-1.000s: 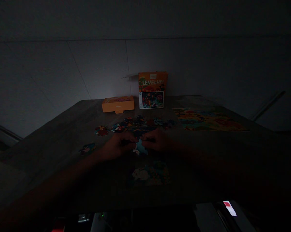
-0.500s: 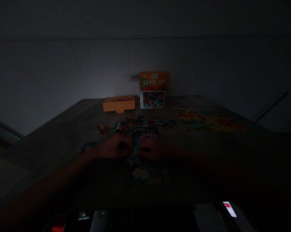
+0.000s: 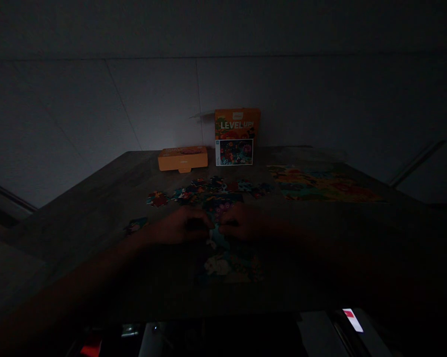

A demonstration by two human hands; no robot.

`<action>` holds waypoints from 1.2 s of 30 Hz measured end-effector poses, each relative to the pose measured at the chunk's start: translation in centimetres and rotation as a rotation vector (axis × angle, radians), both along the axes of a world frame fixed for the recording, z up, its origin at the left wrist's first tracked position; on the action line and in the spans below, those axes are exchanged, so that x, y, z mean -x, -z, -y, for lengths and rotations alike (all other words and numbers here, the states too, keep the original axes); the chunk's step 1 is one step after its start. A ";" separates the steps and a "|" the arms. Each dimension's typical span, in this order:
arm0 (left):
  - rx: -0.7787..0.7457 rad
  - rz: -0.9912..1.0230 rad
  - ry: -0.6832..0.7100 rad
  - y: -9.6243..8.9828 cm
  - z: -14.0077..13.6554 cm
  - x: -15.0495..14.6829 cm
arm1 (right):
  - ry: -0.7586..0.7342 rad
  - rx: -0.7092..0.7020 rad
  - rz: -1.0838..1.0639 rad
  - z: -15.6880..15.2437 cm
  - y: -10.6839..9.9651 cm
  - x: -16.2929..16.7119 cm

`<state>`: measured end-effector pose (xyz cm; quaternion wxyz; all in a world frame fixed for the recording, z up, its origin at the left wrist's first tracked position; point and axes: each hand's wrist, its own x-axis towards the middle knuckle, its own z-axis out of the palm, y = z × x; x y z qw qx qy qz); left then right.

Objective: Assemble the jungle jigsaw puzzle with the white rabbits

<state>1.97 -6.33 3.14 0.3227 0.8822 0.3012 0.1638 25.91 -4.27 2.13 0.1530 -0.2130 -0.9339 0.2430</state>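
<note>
The curled fingers of the left hand [image 3: 175, 225] and right hand [image 3: 244, 223] meet the far part of a pale-blue piece [image 3: 219, 240] between them; darkness hides whether they pinch it. Near it lies a rabbit section [image 3: 227, 267]; just beyond, a purple-flowered section [image 3: 224, 207]. Farther out on the bench [image 3: 97, 198] are loose pieces [image 3: 199, 187], a colourful puzzle [image 3: 331, 186] right, and an orange box [image 3: 182, 161] far left of an upright box [image 3: 237, 124].
</note>
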 end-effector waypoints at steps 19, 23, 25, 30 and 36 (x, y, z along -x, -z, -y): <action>-0.244 0.000 -0.001 0.0 -0.3 0.3 | 0.059 -0.003 0.062 0.4 0.7 1.0; -0.272 -0.025 0.016 0.1 -0.5 0.3 | 0.116 -0.032 0.138 0.8 0.9 1.7; -0.273 -0.032 0.024 0.1 -0.5 0.3 | 0.112 -0.037 0.152 0.8 0.9 1.7; -0.250 -0.036 0.019 -0.1 -0.3 0.2 | 0.104 -0.042 0.148 0.7 0.9 1.7; -0.244 -0.029 0.045 -0.1 -0.3 0.2 | 0.009 0.029 0.043 0.1 0.2 0.4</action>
